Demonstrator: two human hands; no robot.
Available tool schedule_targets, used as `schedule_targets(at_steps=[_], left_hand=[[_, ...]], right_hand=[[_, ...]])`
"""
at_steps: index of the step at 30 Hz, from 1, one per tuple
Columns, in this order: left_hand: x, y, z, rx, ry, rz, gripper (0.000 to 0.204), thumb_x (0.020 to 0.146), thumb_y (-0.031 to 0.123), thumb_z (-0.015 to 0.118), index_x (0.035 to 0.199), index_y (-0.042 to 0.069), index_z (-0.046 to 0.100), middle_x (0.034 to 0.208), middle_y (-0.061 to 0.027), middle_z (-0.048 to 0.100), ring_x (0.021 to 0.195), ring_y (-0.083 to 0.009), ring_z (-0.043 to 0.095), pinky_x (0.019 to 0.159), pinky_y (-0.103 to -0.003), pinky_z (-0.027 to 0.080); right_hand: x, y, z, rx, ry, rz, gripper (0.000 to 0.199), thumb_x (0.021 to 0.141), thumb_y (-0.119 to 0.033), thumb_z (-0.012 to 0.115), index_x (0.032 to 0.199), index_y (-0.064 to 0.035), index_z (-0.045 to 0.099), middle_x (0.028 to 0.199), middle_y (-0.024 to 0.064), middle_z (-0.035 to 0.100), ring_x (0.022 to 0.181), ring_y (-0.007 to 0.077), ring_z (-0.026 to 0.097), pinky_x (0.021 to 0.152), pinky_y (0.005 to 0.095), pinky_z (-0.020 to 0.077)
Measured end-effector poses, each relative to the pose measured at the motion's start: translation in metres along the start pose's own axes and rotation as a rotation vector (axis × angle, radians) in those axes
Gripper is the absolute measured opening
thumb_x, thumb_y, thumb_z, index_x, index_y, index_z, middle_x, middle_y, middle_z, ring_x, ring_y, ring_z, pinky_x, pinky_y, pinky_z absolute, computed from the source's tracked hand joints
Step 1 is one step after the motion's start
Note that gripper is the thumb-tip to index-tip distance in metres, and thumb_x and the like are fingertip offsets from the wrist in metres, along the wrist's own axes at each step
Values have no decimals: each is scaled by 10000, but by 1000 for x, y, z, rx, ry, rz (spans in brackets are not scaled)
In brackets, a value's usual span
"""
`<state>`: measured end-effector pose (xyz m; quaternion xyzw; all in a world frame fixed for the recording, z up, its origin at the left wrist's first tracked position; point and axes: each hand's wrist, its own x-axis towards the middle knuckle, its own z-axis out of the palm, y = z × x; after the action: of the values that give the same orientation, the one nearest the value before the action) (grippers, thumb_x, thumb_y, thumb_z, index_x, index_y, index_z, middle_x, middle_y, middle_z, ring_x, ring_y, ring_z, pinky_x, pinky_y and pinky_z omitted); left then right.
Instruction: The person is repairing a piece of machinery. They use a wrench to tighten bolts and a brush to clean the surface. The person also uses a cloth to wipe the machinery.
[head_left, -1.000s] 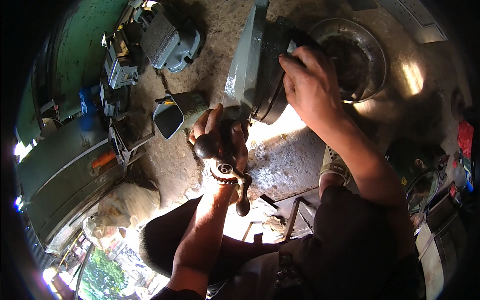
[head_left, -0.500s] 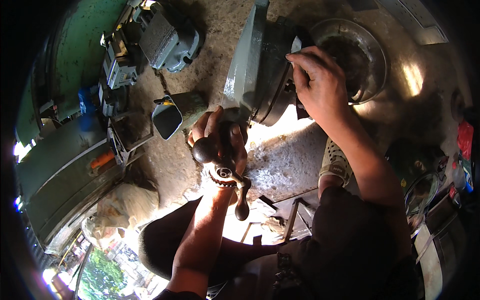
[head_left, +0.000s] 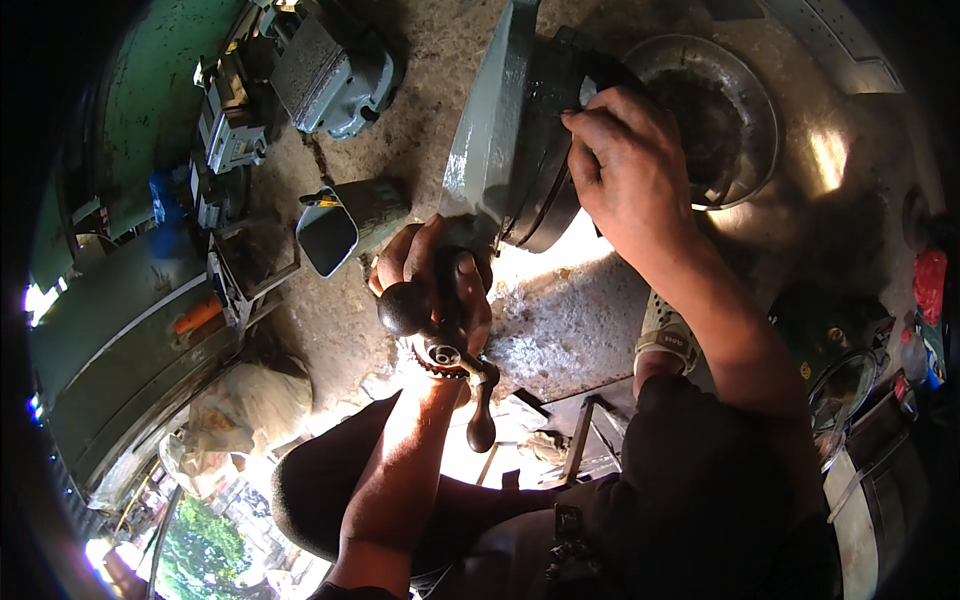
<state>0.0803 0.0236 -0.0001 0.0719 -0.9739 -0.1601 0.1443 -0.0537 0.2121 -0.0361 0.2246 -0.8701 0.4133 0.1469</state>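
Note:
A grey metal machine part [head_left: 478, 150] stands in front of me, with a dark round disc [head_left: 540, 200] on its right side. My left hand [head_left: 425, 262] is closed around the dark shaft housing at its near end. Just over that wrist sits a crank handle [head_left: 445, 354] with a large dark ball knob and a smaller, longer knob. At the disc's upper right edge is my right hand [head_left: 632, 165], thumb and fingers pinched together. A small pale sliver shows by those fingertips; I cannot make out what they hold.
Behind my right hand lies a round metal pan [head_left: 765, 130] with a dark inside. Left of the machine part are an open rectangular tube [head_left: 375, 222] and a grey cast machine part [head_left: 340, 85]. Green metal panels [head_left: 130, 330] line the left; my shoe [head_left: 665, 335] is at right.
My right hand has shifted slightly left along the disc's edge, its fingers curled a little more. My left hand keeps its hold. The whole view has drifted slightly.

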Motion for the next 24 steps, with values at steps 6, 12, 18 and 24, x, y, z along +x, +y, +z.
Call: schedule_targets(at_steps=[6,12,18,24], left_hand=[[2,0,1,-40,13,-11,420,948,312,582,1282,60,617,1233,-185,557,1091,-340,543,949,-484,414],[1,2,2,-100,17,-47,448,952,358,575,1276,55,638,1235,-191,564,1136,-369,531,982,-518,387],[5,-4,-1,32,44,132,395,964,261,591,1296,48,585,1175,-192,586,980,-304,601,851,-425,477],[4,-6,1,-13,45,127,404,962,294,591,1287,54,604,1184,-189,589,1047,-338,588,918,-469,440]], right_hand=[[-3,-4,-13,-64,-88,-70,203,788,0,696,984,-24,741,913,88,609,865,278,618,807,421,467],[-7,2,-11,59,-24,-17,297,770,84,691,1047,-9,741,969,107,619,841,297,637,757,393,520],[-7,6,-9,46,-41,-54,303,774,91,704,1058,-9,738,1006,120,631,874,300,658,762,387,544],[-6,8,-8,28,-81,-88,306,775,106,697,1064,10,730,1022,129,623,880,298,661,771,382,548]])
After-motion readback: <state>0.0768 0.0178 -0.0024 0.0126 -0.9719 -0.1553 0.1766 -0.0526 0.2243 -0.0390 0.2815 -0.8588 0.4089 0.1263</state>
